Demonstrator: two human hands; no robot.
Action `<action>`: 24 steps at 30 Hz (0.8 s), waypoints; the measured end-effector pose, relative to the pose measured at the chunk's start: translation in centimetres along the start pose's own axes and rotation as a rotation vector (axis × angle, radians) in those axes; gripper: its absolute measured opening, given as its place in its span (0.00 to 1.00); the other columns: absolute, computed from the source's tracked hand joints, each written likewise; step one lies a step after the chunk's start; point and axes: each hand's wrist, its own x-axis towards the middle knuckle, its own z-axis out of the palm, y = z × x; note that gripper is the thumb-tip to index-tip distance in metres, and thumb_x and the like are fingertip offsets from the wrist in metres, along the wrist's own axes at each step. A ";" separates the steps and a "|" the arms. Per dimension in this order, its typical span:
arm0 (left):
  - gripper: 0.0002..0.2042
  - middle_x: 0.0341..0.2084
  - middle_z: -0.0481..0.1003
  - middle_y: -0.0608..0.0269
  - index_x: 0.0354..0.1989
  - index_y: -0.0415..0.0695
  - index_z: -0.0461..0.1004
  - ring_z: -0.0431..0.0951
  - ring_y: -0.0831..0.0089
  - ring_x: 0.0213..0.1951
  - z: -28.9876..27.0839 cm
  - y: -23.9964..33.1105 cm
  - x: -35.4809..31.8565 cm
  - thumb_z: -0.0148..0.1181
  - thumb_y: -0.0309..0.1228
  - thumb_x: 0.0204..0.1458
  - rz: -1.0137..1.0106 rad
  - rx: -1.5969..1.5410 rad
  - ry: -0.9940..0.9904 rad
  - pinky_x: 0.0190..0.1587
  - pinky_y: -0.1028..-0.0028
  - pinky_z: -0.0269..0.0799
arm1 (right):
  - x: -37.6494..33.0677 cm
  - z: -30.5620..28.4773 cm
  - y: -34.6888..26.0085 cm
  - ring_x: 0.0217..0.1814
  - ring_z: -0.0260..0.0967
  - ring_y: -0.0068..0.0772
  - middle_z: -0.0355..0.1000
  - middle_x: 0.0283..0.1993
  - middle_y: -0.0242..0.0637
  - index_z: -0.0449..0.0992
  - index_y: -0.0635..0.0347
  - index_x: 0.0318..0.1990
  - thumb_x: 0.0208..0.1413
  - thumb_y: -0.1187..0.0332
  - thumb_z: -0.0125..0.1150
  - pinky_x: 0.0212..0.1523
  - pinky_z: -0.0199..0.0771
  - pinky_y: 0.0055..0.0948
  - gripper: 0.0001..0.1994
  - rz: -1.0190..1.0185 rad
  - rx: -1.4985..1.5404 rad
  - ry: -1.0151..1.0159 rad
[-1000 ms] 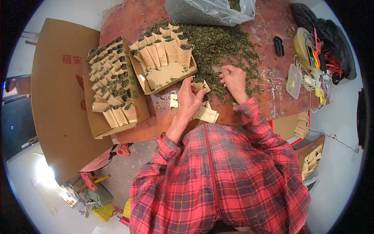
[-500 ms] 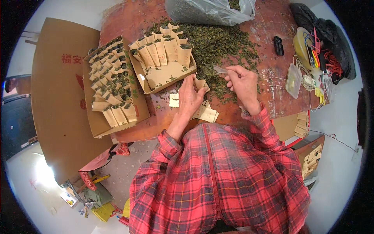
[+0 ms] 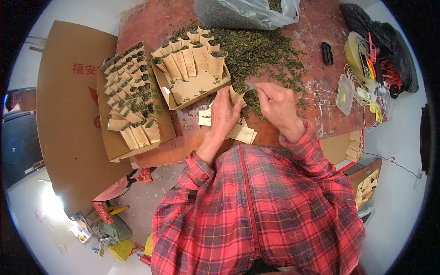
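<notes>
My left hand (image 3: 223, 113) grips a small brown paper bag (image 3: 236, 96), its mouth standing open toward the right. Pinched in my right hand (image 3: 280, 106) is a small clear scoop (image 3: 250, 85), whose tip is close to the bag's mouth. Whether leaves lie in the scoop I cannot tell. Behind both hands spreads a pile of dried green leaves (image 3: 261, 52). Flat paper bags (image 3: 243, 133) lie by my left wrist. Left of the bag, a shallow cardboard box (image 3: 201, 85) holds upright paper bags (image 3: 200, 58) with leaves showing at their tops.
A large open carton (image 3: 166, 130) with rows of filled bags stands at the left. A clear plastic sack (image 3: 245, 16) sits at the far edge. Toward the right are a black clip-like object (image 3: 327, 53), a plastic container (image 3: 344, 95) and cords. More boxed bags (image 3: 355, 146) are at lower right.
My right hand has moved left with the scoop, bringing its tip from over the leaf pile to near the bag's mouth. My left hand stays almost still with the bag.
</notes>
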 end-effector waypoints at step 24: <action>0.28 0.44 0.73 0.40 0.57 0.37 0.67 0.76 0.39 0.47 -0.3 0.0 0.1 0.68 0.20 0.46 0.041 0.034 0.002 0.47 0.52 0.74 | -0.4 0.1 -1.6 0.29 0.75 0.44 0.71 0.28 0.40 0.80 0.62 0.44 0.50 0.81 0.64 0.28 0.75 0.40 0.12 -0.167 -0.205 -0.128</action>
